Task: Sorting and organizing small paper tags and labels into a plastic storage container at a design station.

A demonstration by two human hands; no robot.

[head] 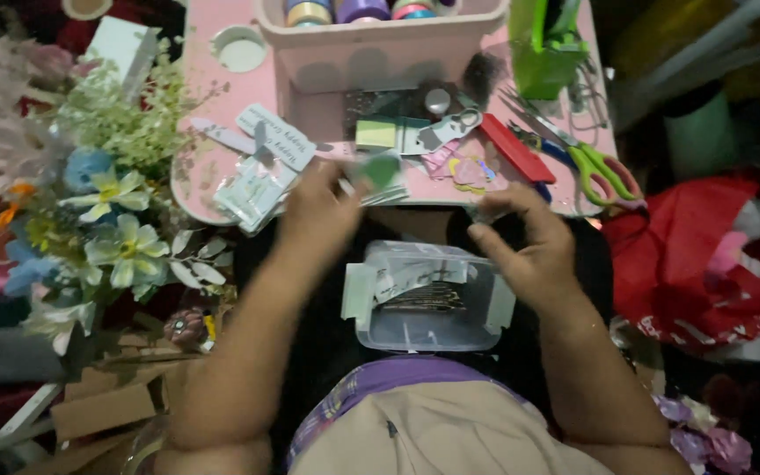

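On a cluttered pink counter [222, 167] beside fake flowers [116, 237], the left hand [318, 211] pinches a small green piece [382, 169] while the right hand [525, 242], fingers curled and apparently empty, hovers over the clear plastic box [428, 299] in the lap, seemingly mid-sorting; placing calls for care.
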